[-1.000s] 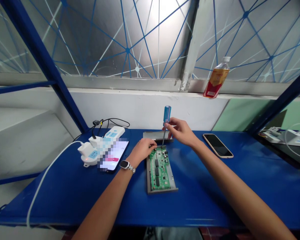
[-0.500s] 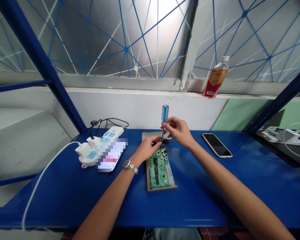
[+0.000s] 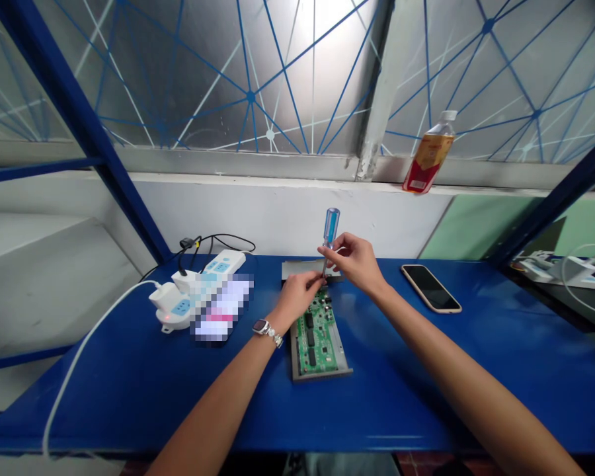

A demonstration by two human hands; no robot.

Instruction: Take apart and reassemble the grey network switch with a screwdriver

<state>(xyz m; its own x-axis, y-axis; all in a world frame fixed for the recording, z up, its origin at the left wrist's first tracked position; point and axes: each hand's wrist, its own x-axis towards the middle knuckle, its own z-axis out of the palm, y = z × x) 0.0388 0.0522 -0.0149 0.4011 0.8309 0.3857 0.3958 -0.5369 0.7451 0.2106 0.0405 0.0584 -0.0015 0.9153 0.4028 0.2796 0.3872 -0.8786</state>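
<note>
Left hand (image 3: 297,297) moved inward to screwdriver shaft, fingers curled; grip there unclear. Power strip (image 3: 223,263) and blurred phone (image 3: 221,311) far left on blue surface (image 3: 129,396). Green circuit board (image 3: 317,337) seated in grey metal tray (image 3: 322,375), center. Right hand (image 3: 354,259) pinching blue-handled screwdriver (image 3: 332,228) upright, tip hidden at board's far edge. Dark phone (image 3: 431,288) right; plastic bottle (image 3: 429,155) on window ledge (image 3: 327,184).

We're at a blue-painted steel bench (image 3: 104,396) beneath frosted glass windows (image 3: 188,79) crisscrossed by blue wire lines, with bright daylight glaring through. A white concrete mullion (image 3: 384,86) splits the panes, a white-painted wall (image 3: 287,215) runs below them, and a pale green wall (image 3: 480,225) shows at right.
</note>
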